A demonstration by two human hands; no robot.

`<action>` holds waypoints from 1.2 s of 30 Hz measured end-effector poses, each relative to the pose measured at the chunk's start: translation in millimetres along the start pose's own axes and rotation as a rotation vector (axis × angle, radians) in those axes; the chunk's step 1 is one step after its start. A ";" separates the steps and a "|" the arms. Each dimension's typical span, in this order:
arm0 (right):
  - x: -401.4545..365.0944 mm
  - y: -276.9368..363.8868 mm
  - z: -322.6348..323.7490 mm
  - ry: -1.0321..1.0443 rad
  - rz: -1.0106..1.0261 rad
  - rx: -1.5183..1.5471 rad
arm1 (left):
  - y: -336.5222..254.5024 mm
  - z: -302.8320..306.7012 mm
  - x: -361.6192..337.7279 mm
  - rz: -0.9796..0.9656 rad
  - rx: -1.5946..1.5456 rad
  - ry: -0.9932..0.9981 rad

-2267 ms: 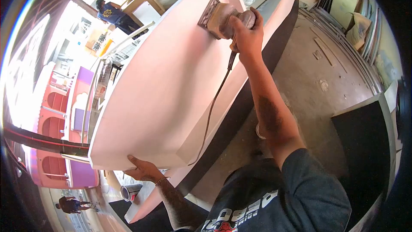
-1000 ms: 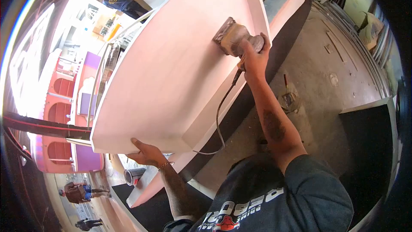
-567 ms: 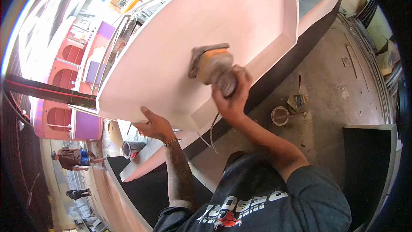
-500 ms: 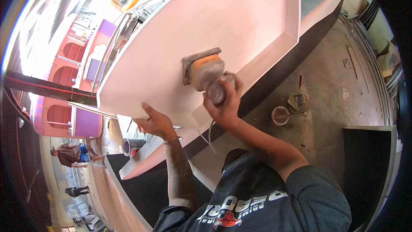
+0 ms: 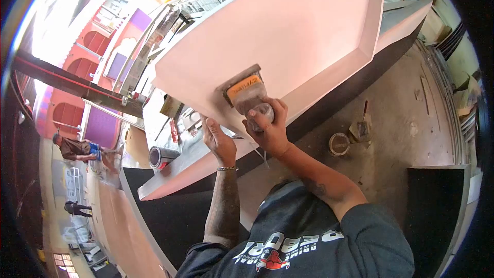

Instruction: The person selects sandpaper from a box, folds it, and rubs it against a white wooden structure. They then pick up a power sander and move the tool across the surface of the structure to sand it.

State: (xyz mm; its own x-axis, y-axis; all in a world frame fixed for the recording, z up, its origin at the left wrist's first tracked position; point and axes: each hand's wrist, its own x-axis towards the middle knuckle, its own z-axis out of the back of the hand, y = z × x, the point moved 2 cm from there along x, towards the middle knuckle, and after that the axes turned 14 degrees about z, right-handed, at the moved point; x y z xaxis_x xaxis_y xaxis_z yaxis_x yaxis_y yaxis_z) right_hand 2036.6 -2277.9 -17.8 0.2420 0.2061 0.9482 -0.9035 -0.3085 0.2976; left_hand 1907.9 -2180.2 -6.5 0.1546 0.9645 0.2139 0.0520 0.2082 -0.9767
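A large pale pink panel [image 5: 288,25] with a raised rim fills the upper middle. My right hand [image 5: 271,126] is wrapped round the grey knob of an orange and grey sander [image 5: 246,90], whose dusty flat pad lies against the panel's surface. A cord hangs below the sander. At the panel's lower edge is my left hand [image 5: 220,141], upright with its palm toward the edge and its fingers extended. Whether its fingertips press on the panel cannot be made out.
Below the panel, a pink-edged support [image 5: 175,180] bears an open can [image 5: 163,157]. A round container [image 5: 339,144] stands on the floor at the right. Two people [image 5: 77,148] are at the far left, near a pink and purple structure [image 5: 100,118].
The panel has shifted and turned, its lower-left corner now further right and up. My left hand has moved right along its edge. The sander sits nearer that lower edge, still in my right hand.
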 end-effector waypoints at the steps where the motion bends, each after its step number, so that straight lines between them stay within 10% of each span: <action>1: 14.6 5.2 0.6 -0.030 0.038 -0.009 | -4.7 -1.2 -3.6 0.026 -0.026 0.041; 9: 111.0 28.0 16.3 -0.021 0.142 -0.029 | -8.1 -3.5 -13.5 -0.033 0.018 -0.007; 36: -78.3 -18.3 -10.7 0.121 0.026 -0.033 | -12.4 6.0 -6.8 -0.111 0.326 -0.007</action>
State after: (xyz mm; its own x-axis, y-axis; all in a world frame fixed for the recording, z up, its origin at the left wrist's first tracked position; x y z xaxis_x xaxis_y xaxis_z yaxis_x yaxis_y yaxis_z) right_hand 2030.4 -2278.4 -98.7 0.1758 0.3097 0.9345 -0.9204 -0.2850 0.2676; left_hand 1900.3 -2188.4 4.0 0.1586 0.9339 0.3203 -0.2502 0.3518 -0.9020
